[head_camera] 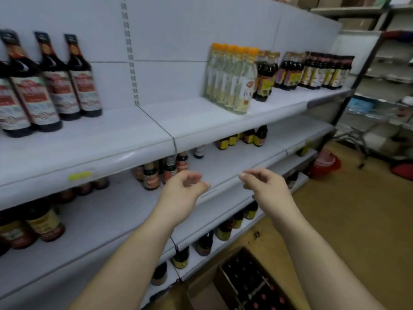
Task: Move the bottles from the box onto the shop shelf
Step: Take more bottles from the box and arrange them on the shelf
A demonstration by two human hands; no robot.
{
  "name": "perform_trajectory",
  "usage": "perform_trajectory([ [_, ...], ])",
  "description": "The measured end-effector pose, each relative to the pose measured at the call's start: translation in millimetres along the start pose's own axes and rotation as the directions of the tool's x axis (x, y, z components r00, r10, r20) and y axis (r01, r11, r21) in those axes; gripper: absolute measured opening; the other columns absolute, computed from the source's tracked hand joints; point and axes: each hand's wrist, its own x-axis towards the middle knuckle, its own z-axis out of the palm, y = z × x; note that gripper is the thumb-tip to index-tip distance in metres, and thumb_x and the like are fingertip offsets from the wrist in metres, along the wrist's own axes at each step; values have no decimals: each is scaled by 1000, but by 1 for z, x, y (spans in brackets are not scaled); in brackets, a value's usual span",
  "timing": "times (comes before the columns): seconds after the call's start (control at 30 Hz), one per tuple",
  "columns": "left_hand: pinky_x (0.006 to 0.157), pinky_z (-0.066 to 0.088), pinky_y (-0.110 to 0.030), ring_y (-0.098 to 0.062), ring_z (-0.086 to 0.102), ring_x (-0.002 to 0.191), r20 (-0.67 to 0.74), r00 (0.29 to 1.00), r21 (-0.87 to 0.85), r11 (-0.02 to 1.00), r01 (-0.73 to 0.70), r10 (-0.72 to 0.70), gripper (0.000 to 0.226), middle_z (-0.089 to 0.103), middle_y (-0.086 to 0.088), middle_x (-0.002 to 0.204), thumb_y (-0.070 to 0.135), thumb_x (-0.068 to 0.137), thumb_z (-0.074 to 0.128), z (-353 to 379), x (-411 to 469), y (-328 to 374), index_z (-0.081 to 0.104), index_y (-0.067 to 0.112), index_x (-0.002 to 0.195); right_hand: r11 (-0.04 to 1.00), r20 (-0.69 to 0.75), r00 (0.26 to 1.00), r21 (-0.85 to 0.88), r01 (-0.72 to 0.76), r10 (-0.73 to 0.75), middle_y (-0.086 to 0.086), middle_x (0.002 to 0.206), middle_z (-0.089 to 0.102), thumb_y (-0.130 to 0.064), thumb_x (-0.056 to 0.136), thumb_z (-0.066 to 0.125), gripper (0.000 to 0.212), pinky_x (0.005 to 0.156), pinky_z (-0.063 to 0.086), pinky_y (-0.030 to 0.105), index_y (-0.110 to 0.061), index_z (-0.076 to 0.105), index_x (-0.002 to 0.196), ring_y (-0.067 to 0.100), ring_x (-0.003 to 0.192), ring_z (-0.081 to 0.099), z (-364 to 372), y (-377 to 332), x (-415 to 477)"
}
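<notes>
A cardboard box (202,291) on the floor at the bottom holds several dark bottles (248,278) between dividers. Above it runs a white shop shelf (125,142) with tall dark bottles (55,86) at the left and clear orange-capped bottles (232,79) further right. My left hand (183,189) and my right hand (266,184) hover in front of the second shelf board, fingers loosely curled, with nothing in either. Both are well above the box and apart from each other.
The lower shelf boards (234,166) carry small dark bottles (152,177) set back. More dark bottles (317,72) stand at the top shelf's right end. A red basin (326,164) and wire racks (380,108) stand at the right. Tan floor (346,220) lies beside the box.
</notes>
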Motion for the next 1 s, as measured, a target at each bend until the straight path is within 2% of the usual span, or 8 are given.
perform_trajectory([
  [0.17, 82, 43, -24, 3, 58, 100, 23, 997, 33, 997, 69, -70, 30, 65, 12, 116, 37, 93, 73, 104, 27, -2, 67, 26, 120, 998, -20, 998, 25, -56, 56, -6, 109, 72, -42, 93, 72, 24, 86, 54, 34, -25, 73, 109, 12, 105, 67, -75, 60, 48],
  [0.43, 55, 41, 0, 7, 62, 78, 122, 973, 88, 978, 188, -198, 25, 67, 8, 106, 25, 94, 73, 249, 63, -35, 66, 20, 117, 969, -75, 968, 83, -234, 240, -3, 106, 72, -35, 92, 75, 17, 77, 52, 28, -22, 74, 103, 16, 100, 70, -162, 161, 101],
  [0.5, 62, 44, -5, 2, 61, 82, 163, 959, 115, 970, 214, -231, 23, 69, 5, 107, 25, 92, 74, 274, 71, -49, 68, 20, 114, 953, -113, 948, 90, -289, 299, -2, 105, 72, -34, 91, 76, 18, 78, 52, 28, -20, 74, 102, 17, 99, 70, -176, 185, 104],
  [0.6, 73, 47, -24, -10, 65, 85, 241, 924, 152, 952, 266, -297, 19, 71, 1, 110, 28, 90, 77, 311, 85, -75, 68, 28, 106, 920, -169, 905, 125, -372, 390, -1, 102, 74, -29, 92, 76, 19, 73, 50, 23, -15, 73, 105, 18, 98, 71, -192, 224, 103],
  [0.7, 78, 49, -23, -13, 67, 99, 329, 879, 216, 934, 286, -345, 20, 70, 2, 107, 29, 90, 77, 342, 96, -108, 67, 27, 107, 874, -225, 845, 146, -463, 485, -3, 100, 74, -32, 91, 76, 19, 74, 49, 23, -19, 72, 104, 15, 96, 71, -199, 264, 96],
  [0.83, 70, 47, -14, -11, 66, 94, 427, 816, 274, 915, 295, -391, 20, 70, 1, 100, 26, 91, 76, 372, 107, -153, 66, 23, 108, 801, -291, 747, 191, -567, 598, -8, 96, 73, -32, 93, 74, 13, 67, 50, 18, -24, 70, 103, 9, 88, 70, -194, 312, 83],
  [0.9, 79, 51, -23, -14, 68, 96, 466, 782, 309, 905, 294, -413, 20, 71, 2, 99, 29, 89, 77, 382, 112, -176, 66, 29, 105, 764, -312, 698, 220, -606, 644, -6, 96, 73, -32, 94, 73, 14, 69, 50, 20, -24, 69, 104, 10, 90, 69, -186, 331, 76],
  [1.0, 89, 55, -35, -14, 69, 97, 512, 744, 358, 894, 269, -429, 25, 71, 4, 101, 38, 84, 79, 389, 121, -214, 65, 35, 104, 717, -337, 635, 266, -644, 695, -3, 91, 76, -27, 94, 72, 14, 59, 48, 15, -20, 69, 106, 12, 88, 71, -169, 358, 68],
])
